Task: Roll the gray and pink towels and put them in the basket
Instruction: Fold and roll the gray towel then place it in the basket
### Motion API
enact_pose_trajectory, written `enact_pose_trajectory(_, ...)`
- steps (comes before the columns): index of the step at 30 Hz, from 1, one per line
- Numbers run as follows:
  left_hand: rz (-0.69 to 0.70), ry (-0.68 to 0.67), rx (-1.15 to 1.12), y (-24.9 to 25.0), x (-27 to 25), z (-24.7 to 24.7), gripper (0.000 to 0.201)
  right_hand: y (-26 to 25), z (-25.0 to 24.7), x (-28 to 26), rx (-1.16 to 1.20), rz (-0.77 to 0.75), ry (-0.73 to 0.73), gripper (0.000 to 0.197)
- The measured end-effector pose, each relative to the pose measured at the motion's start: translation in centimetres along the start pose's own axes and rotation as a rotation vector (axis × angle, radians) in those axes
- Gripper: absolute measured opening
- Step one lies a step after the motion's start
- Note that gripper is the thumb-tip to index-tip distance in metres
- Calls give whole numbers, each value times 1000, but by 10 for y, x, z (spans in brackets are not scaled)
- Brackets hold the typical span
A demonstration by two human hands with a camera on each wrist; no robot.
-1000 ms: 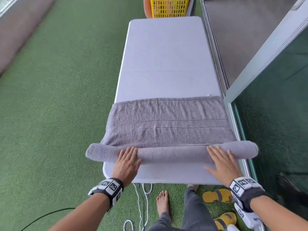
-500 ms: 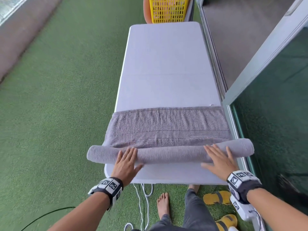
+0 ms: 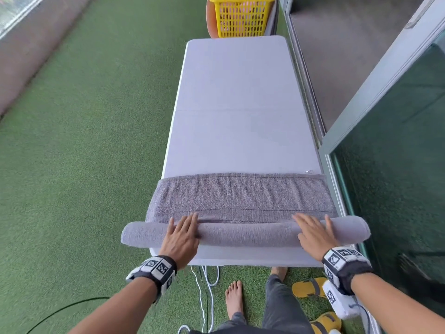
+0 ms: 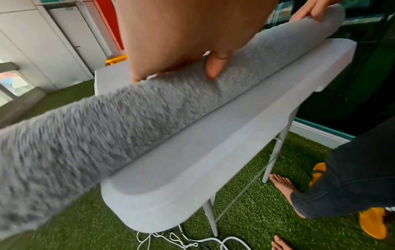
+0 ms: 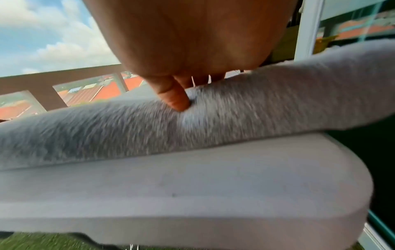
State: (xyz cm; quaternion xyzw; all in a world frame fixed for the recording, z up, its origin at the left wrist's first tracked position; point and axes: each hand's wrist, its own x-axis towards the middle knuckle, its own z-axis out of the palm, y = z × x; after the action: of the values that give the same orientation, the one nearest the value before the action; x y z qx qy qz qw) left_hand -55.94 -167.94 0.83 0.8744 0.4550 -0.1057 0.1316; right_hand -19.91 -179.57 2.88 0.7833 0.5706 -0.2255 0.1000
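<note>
Gray towel [image 3: 240, 198] near end of table [image 3: 240, 104], roll's long axis left–right; left hand [image 3: 181, 237] and right hand [image 3: 313, 236] flat atop it, fingers straight, gripping nothing apparently; unrolled part lies far side; basket [image 3: 240, 16] beyond far end.

We are seeing the yellow basket [image 3: 241, 16] cut off by the top edge, its contents unclear. The gray towel [image 4: 64, 135] is blurring in both wrist views.
</note>
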Motion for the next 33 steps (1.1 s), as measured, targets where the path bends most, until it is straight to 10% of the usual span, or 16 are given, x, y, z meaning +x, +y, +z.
enact_pose_trajectory(7,32,-58,65,6,-19,20,84,-2,39,-31,-39,-61,-14,87)
enact_pose_trajectory(13,45,0,-39,9,-1,-2,47,-3,6,-13,-19,-25,40,45)
enact_pose_trajectory(22,12,-93,44,9,-5,17,83,-15,15,-18,-49,-75,-22,76)
enact_pose_trajectory(28,40,62,-13,13,-8,9,37,-13,11,-14,-60,-52,-17,60)
enact_pose_trajectory(33,-83,123,-95,15,5,5,62,-6,2,6,19,-48,118,66)
